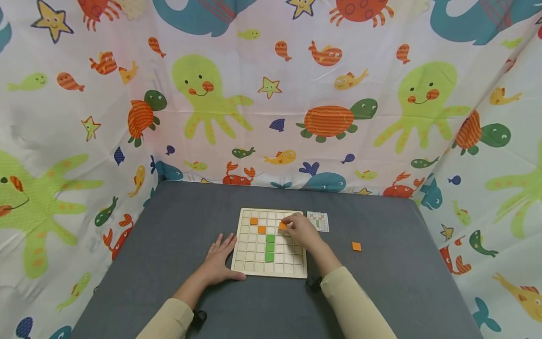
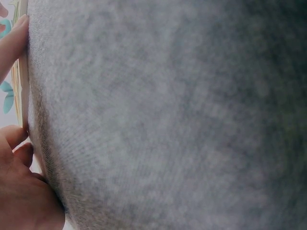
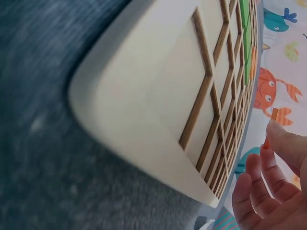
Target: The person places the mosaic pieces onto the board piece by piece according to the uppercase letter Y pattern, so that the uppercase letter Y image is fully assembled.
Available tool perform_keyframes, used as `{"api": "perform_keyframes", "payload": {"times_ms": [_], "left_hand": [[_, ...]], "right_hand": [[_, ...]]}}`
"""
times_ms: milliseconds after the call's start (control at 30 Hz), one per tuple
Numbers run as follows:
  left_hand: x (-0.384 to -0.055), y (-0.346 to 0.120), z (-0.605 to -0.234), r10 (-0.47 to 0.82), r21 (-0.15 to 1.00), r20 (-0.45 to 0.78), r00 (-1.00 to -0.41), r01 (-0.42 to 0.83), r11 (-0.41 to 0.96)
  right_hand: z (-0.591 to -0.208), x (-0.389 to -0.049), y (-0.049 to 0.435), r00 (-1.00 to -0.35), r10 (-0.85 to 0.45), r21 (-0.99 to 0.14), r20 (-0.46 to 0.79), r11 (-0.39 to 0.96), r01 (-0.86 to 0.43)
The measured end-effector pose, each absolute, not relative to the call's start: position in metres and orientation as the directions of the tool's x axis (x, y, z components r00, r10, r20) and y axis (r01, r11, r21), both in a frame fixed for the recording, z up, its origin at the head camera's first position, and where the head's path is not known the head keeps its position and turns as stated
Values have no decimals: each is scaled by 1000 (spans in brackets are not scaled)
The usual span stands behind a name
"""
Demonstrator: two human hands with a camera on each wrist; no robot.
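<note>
A light wooden grid board (image 1: pixel 250 270) lies on the grey table. Two orange tiles (image 1: pixel 254 221) and several green tiles (image 1: pixel 269 247) sit in its squares. My right hand (image 1: pixel 304 230) is over the board's upper right part. Its thumb and fingertips pinch an orange tile (image 3: pixel 274 115), held on edge in the right wrist view. My left hand (image 1: pixel 218 262) rests at the board's lower left corner, fingers spread along the left side and thumb at the front edge. In the left wrist view, left fingertips (image 2: pixel 21 24) lie right at the board's edge (image 2: pixel 24 76).
A small card with a printed coloured grid (image 1: pixel 318 221) lies just right of the board's top corner. Further right, a loose orange tile (image 1: pixel 356 246) lies on the grey table (image 1: pixel 381 292). A curtain with sea animals (image 1: pixel 271 117) stands behind and at both sides.
</note>
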State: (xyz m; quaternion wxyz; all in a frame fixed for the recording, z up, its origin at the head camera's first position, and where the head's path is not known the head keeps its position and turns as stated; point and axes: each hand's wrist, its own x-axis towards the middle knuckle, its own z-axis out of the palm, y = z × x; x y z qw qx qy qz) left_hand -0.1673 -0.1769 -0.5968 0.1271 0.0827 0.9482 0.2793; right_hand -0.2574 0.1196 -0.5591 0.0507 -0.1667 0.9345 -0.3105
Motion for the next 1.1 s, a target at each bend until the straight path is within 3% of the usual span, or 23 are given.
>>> {"api": "perform_keyframes", "payload": {"times_ms": [633, 1100], "left_hand": [[-167, -177, -596, 241, 557, -194, -951, 96, 825], [-167, -175, -596, 233, 546, -195, -953, 92, 833]], "right_hand": [[-576, -262, 107, -935, -346, -518, -75, 815, -260], [-575, -263, 110, -941, -325, -603, -92, 770, -207]]}}
